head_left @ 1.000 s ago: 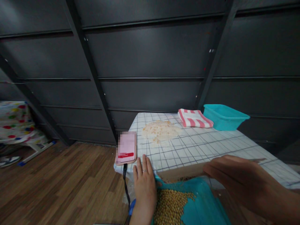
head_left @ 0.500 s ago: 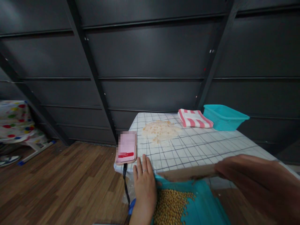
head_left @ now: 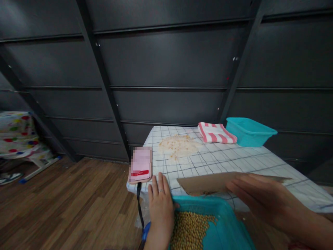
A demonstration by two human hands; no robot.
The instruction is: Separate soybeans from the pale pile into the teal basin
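In front of me a turquoise plastic bin [head_left: 201,200] sits low at the near table edge, with many small yellowish-brown beans [head_left: 191,229] heaped on its left side. My left hand [head_left: 161,206] lies along the bin's left wall, fingers stretched forward and thumb over the rim, holding it. Gripped in my right hand [head_left: 256,194] is a flat strip of brown cardboard [head_left: 203,184], held over the table's near edge just beyond the bin. A pale, powdery patch with brownish bits [head_left: 179,146] spreads over the checked tablecloth [head_left: 215,161].
A pink phone [head_left: 142,163] with a black strap lies at the table's left corner. At the back right are a folded pink-and-white striped towel [head_left: 217,132] and another turquoise bin [head_left: 249,133]. Dark panels [head_left: 166,59] stand behind the table.
My right hand has shifted left and farther over the cardboard, which has risen slightly off the bin's far rim. My left hand and the bin stay about where they were.
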